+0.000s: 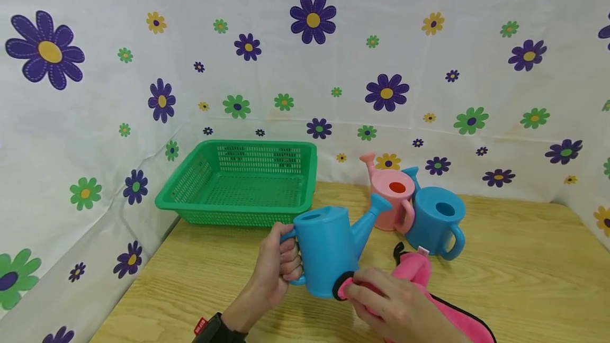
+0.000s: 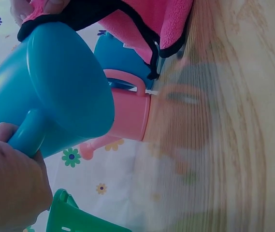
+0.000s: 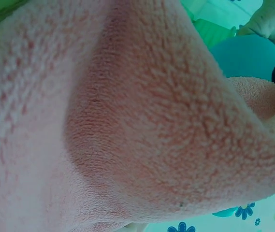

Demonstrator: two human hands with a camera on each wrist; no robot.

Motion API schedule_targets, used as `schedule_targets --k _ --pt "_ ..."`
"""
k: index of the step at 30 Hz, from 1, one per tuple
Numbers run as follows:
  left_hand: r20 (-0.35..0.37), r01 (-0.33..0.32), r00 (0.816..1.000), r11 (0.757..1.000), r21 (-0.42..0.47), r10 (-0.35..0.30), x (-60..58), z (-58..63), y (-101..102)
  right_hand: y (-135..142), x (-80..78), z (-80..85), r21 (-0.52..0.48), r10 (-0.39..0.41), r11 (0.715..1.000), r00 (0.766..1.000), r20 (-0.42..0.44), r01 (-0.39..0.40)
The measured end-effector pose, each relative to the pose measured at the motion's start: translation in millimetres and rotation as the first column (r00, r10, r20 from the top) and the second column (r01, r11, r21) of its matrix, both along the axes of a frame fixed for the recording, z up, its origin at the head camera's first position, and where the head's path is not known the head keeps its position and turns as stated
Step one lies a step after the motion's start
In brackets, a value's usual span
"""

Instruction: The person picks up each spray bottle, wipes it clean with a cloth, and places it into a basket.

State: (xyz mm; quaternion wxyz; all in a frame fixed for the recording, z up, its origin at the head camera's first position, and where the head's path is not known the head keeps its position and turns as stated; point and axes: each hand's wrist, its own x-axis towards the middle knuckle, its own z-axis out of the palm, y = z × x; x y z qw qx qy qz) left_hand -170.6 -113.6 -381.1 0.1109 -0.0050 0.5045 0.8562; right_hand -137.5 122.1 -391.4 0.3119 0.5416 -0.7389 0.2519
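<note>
My left hand (image 1: 278, 271) grips the handle of a blue watering can (image 1: 324, 250), held up over the table with its spout toward the right. In the left wrist view the can's round base (image 2: 72, 79) shows clear of the wood. My right hand (image 1: 395, 303) pinches a pink towel (image 1: 455, 319) with black edging and presses a fold of it against the can's lower right side. The rest of the towel hangs below and right of that hand. Pink cloth (image 3: 142, 121) fills most of the right wrist view and hides much of the right hand there.
A green plastic basket (image 1: 238, 209) stands at the back left of the wooden table (image 1: 524, 263). At the back right, a pink watering can (image 1: 388, 216) and a second blue watering can (image 1: 431, 232) stand side by side. A flower-patterned cloth (image 1: 267, 73) hangs behind.
</note>
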Motion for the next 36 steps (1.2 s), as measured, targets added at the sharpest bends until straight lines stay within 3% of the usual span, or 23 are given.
schedule_targets --k 8,15,23,28,36 --pt "-0.007 0.006 1.000 1.000 -0.003 -0.006 0.4 0.4 -1.1 0.4 0.2 1.0 -0.014 -0.024 1.000 1.000 -0.009 0.024" --pt "-0.020 0.061 0.998 0.997 -0.054 -0.062 2.4 -3.3 5.3 3.6 -1.8 5.0 -0.033 -0.079 0.996 0.996 -0.031 0.078" --pt "-0.053 0.044 0.997 0.994 -0.102 -0.049 4.0 -6.0 11.4 5.3 -5.0 9.0 -0.016 -0.151 0.989 0.988 -0.035 0.150" --pt "-0.052 0.026 0.998 0.992 -0.127 -0.033 5.1 -9.4 14.5 2.7 -7.8 10.8 -0.047 -0.197 0.980 0.979 -0.051 0.195" --pt "-0.062 0.009 0.998 0.987 -0.160 -0.020 7.9 -12.7 18.9 1.5 -9.6 14.9 -0.108 -0.236 0.966 0.972 -0.009 0.234"
